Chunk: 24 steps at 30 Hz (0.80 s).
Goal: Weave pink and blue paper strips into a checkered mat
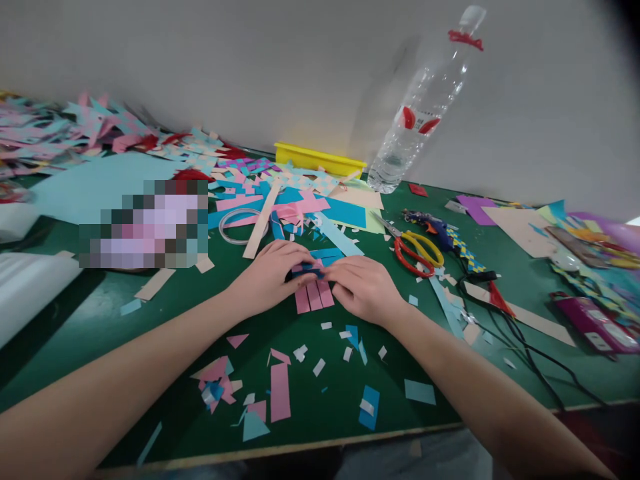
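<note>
My left hand [270, 275] and my right hand [367, 287] meet near the middle of the green table, fingers bent and closed. Between their fingertips they pinch a dark blue paper strip [307, 273] that runs crosswise over pink paper strips [314, 296]. The pink strips hang toward me, side by side with narrow gaps. Just beyond the fingertips lies a lighter blue paper piece [327, 254]. My fingers cover part of the paper, so how the strips cross there is hidden.
Scissors [413, 250] with red and yellow handles lie right of my hands. A tape roll [243, 227] and a beige strip [263, 220] are beyond my left hand. A plastic bottle [420, 113] stands at the back by a yellow tray [320, 161]. Paper scraps [280, 391] litter the front; cables [520, 340] lie right.
</note>
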Motion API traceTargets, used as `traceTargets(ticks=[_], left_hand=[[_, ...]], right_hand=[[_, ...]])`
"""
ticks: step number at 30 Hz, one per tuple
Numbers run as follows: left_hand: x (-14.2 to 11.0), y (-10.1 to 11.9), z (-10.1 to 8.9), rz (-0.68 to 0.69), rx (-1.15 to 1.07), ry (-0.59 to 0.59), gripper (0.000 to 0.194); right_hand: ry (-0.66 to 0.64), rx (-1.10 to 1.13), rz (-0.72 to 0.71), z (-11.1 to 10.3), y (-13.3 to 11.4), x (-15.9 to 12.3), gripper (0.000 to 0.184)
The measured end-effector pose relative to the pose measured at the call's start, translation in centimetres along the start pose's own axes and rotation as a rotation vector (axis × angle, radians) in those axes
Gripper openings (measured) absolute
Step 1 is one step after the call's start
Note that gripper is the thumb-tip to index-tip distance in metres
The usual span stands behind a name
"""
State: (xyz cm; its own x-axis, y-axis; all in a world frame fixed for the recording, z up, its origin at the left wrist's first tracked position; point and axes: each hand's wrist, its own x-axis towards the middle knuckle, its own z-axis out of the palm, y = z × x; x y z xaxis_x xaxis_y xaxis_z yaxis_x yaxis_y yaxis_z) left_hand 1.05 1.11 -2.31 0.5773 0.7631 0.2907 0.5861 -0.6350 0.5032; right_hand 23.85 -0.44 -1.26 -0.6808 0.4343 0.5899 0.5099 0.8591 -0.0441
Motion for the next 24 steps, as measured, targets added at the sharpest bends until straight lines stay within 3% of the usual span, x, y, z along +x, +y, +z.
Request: traceTargets(ticks=[24], left_hand=[[0.18, -0.15, -0.12, 0.02, 0.05, 0.035, 0.034]], right_hand=[[-0.172, 0.039, -0.021, 0.17, 0.04, 0.03, 0.023]])
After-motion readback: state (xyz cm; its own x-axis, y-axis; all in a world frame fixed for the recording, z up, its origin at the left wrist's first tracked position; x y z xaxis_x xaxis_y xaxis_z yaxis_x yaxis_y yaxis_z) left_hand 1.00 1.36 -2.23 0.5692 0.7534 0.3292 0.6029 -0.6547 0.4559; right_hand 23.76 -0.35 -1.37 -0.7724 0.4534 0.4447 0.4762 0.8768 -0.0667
